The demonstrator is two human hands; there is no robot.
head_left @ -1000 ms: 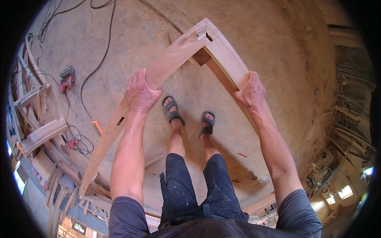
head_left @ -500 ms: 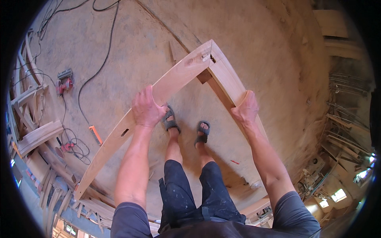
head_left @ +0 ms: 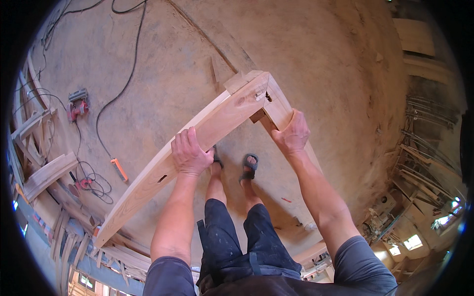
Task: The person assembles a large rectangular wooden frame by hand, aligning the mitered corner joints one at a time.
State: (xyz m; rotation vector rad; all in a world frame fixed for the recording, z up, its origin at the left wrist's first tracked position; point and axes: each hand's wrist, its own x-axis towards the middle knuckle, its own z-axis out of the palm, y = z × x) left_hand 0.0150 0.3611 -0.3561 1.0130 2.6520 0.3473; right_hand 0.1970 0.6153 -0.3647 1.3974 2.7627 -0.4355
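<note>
Two pale wooden boards meet at a mitred corner, forming a wooden frame (head_left: 224,111) that I hold above the floor. My left hand (head_left: 190,152) is closed over the long left board, fingers at its outer edge and thumb at the inner one. Closed around the shorter right board is my right hand (head_left: 292,132). A dark slot with rough edges shows beside the mitre, and a small oblong slot lies along the long board. Below the joint sits a small brown wood block (head_left: 256,116). My right forearm hides the far end of the right board.
At left on the floor lie a red-and-grey corded power tool (head_left: 78,104), an orange-handled tool (head_left: 119,169) and loose black cable (head_left: 129,74). Stacked timber (head_left: 52,173) lines the left side; more wood pieces (head_left: 424,182) lie at right. My sandalled feet stand beneath the frame.
The frame has tilted, its corner coming down toward me, and its outer edge face now shows. My left hand has shifted right and slightly nearer; my right hand has moved a little left.
</note>
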